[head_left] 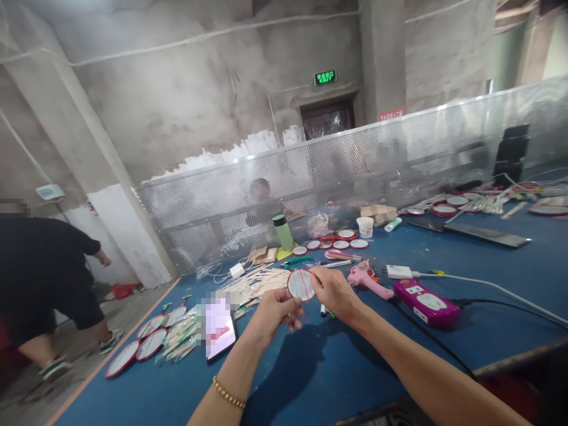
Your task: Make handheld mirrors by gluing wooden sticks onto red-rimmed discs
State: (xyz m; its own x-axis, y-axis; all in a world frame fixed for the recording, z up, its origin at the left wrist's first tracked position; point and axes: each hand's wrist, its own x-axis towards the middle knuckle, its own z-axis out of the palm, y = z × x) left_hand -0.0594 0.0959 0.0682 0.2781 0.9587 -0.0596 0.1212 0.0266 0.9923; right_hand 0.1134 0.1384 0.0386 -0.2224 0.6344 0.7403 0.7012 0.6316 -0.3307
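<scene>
Between my two hands is a small round disc (300, 286) with a red rim and a pale, shiny face crossed by thin reddish lines. My left hand (279, 310) pinches its lower left edge; a gold bead bracelet circles that wrist. On the upper right edge, the fingers of my right hand (333, 290) are closed. Behind the disc lies a spread of flat wooden sticks (266, 283). To the right of my right hand rests a pink glue gun (368, 281). A dark-capped marker (323, 310) shows just below the hands.
A lit phone (220, 331) leans at left beside bundled sticks (180, 340) and larger red-rimmed discs (151, 344). A purple power strip (426, 303) with cables lies right. Behind stand a green bottle (283, 234), a white cup (365, 227) and a perforated metal screen (213, 207). A person (48, 272) is at far left.
</scene>
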